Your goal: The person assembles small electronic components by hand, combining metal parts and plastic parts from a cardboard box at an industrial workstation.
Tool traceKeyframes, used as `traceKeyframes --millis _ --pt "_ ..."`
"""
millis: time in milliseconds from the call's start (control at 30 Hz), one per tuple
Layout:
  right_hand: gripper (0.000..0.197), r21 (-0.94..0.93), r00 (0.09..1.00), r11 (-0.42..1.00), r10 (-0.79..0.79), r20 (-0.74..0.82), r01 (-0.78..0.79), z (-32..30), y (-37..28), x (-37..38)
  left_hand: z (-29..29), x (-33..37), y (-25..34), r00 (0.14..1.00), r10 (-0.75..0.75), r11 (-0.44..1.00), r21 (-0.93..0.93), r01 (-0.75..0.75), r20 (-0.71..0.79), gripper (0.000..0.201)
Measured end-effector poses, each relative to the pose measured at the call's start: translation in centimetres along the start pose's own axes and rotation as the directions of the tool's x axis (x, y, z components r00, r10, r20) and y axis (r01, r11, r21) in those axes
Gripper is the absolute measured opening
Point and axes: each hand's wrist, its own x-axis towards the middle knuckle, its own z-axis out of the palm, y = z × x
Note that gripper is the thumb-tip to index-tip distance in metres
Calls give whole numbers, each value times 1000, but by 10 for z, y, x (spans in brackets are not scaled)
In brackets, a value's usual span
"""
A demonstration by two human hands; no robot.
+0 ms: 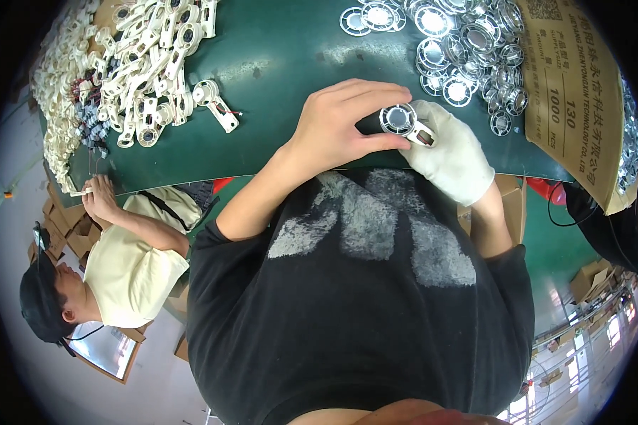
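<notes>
Between my hands is a small white plastic part (pixel 423 134) with a round end and a short arm. A silver spoked ring (pixel 398 120) sits on its round end. My bare left hand (pixel 340 117) curves around that end, thumb below and fingers above, pinching its rim. My right hand (pixel 450 151), in a white glove, grips the arm side; its fingertips are partly hidden behind the part. Up and to the right lies a heap of similar silver rings (pixel 468 53). One loose white part (pixel 217 106) with a thin red wire rests left of my hands.
A large pile of white plastic parts (pixel 149 71) covers the far left of the green table (pixel 283 64). A cardboard box flap (pixel 574 92) rises at the right, with more rings beside it. At the lower left, a person in a cap (pixel 127 276) handles a small white piece.
</notes>
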Motion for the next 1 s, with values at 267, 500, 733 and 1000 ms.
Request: traceKeyframes --millis 267,500,733,1000 --pt "41 142 993 983 -115 -35 119 6 5 -1 -3 3 2 999 -18 993 -119 15 -28 59" --pt "39 140 967 979 -170 188 145 -16 6 -2 -4 1 1 952 304 953 -1 -304 -40 54" --pt "29 18 918 919 -394 43 394 0 7 -6 -2 7 26 983 112 897 -411 -161 -143 49" --pt "20 -167 815 820 -567 -116 547 18 8 -5 -3 2 24 997 -81 834 -548 65 -5 27"
